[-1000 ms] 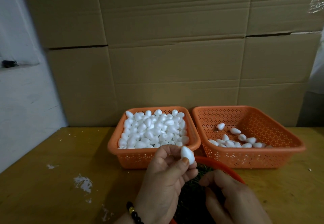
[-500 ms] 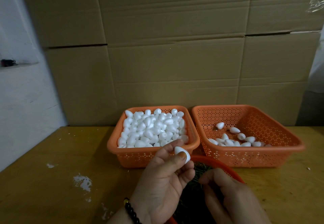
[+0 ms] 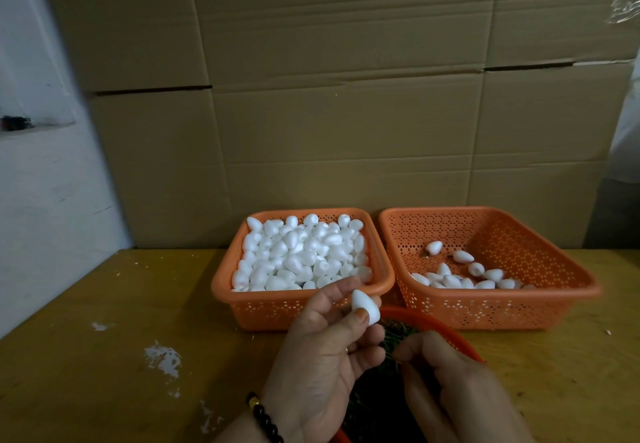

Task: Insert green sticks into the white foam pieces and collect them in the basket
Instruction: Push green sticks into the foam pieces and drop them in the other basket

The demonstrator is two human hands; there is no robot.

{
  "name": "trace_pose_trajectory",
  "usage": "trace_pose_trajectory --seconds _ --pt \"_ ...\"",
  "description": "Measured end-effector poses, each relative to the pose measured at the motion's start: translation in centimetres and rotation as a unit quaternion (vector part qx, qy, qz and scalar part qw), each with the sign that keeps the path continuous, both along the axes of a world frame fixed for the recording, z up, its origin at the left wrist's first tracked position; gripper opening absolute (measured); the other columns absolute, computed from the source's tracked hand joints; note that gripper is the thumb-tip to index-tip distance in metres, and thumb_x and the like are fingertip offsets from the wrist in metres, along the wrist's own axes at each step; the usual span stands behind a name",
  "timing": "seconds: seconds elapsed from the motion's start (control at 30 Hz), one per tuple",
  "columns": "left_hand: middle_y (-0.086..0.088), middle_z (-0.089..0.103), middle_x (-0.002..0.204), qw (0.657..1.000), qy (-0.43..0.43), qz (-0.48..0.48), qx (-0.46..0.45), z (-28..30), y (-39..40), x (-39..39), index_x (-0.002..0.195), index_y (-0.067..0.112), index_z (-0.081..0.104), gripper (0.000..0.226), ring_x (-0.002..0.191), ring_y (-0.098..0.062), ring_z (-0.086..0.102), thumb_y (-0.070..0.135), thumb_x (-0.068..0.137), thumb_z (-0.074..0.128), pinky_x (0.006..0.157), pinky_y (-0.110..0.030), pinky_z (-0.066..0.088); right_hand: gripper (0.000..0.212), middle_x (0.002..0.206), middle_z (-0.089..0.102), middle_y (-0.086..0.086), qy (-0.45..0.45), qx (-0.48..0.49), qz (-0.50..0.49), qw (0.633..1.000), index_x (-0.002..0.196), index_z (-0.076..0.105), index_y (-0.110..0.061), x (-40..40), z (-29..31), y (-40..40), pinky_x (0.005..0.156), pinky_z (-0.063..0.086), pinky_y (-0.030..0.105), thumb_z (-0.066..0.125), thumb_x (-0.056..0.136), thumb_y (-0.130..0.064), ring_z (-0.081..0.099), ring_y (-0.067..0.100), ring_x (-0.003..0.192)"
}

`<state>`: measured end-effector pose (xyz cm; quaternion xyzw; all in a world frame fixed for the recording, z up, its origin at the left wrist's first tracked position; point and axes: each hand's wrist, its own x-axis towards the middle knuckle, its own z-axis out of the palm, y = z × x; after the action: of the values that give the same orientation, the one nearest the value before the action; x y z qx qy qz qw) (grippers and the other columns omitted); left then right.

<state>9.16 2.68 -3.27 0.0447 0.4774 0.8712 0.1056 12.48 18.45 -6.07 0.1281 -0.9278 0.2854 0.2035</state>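
Note:
My left hand (image 3: pixel 322 352) pinches one white foam piece (image 3: pixel 364 306) between thumb and fingers, pointed end up, just in front of the left basket. My right hand (image 3: pixel 453 387) is curled over a red bowl (image 3: pixel 427 322) of green sticks (image 3: pixel 398 337), its thumb and forefinger pinched together on a thin stick at the pile's edge. The left orange basket (image 3: pixel 225 285) is heaped with plain foam pieces (image 3: pixel 304 255). The right orange basket (image 3: pixel 561 292) holds several foam pieces (image 3: pixel 464 279) along its near side.
Stacked cardboard boxes (image 3: pixel 346 96) form a wall right behind the baskets. The yellow wooden table (image 3: pixel 104 304) has white paint marks on its left part. A white wall (image 3: pixel 41 182) stands on the left. My left wrist wears a dark bead bracelet (image 3: pixel 265 418).
My left hand has turned the foam piece in its fingers and raised it slightly. My right hand has stayed over the bowl of sticks, fingers working at the pile.

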Motion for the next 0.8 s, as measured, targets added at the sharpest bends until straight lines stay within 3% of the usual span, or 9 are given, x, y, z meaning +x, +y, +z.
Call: trace_pose_trajectory --seconds 0.13,0.4,0.57,0.8 --pt "-0.005 0.074 0.105 1.0 0.011 0.005 -0.011 -0.09 -0.03 -0.01 0.093 0.033 0.075 0.036 0.071 -0.01 0.063 0.003 0.082 0.057 0.063 -0.024 0.052 0.039 0.065 0.058 -0.024 -0.008 -0.011 0.005 1.0 0.078 0.048 -0.053 0.02 0.04 0.0 0.054 0.045 0.011 0.07 0.071 -0.021 0.058 -0.004 0.078" --pt "-0.009 0.073 0.093 0.998 0.011 -0.019 0.054 0.04 -0.07 -0.19 0.09 0.02 0.077 0.032 0.07 -0.017 0.063 0.004 0.068 0.062 0.061 -0.026 0.054 0.037 0.067 0.058 -0.024 -0.022 -0.018 0.006 1.0 0.079 0.047 -0.056 0.21 0.18 -0.12 0.055 0.047 0.016 0.066 0.071 -0.026 0.057 -0.002 0.079" --pt "-0.002 0.069 0.081 0.999 0.037 -0.007 0.03 0.0 0.01 -0.18 0.088 0.023 0.077 0.032 0.067 -0.013 0.062 0.004 0.065 0.068 0.061 -0.025 0.054 0.032 0.066 0.058 -0.023 -0.019 -0.024 0.007 1.0 0.078 0.047 -0.054 0.2 0.24 -0.19 0.053 0.047 0.018 0.064 0.071 -0.027 0.058 0.0 0.077" --pt "0.005 0.07 0.101 0.995 0.072 0.051 -0.037 -0.5 0.26 -0.17 0.089 0.023 0.075 0.035 0.075 -0.013 0.063 0.008 0.058 0.074 0.06 -0.026 0.053 0.04 0.065 0.059 -0.019 -0.022 -0.013 -0.003 1.0 0.075 0.046 -0.053 0.16 0.16 -0.15 0.055 0.048 0.02 0.069 0.073 -0.02 0.058 0.0 0.074"
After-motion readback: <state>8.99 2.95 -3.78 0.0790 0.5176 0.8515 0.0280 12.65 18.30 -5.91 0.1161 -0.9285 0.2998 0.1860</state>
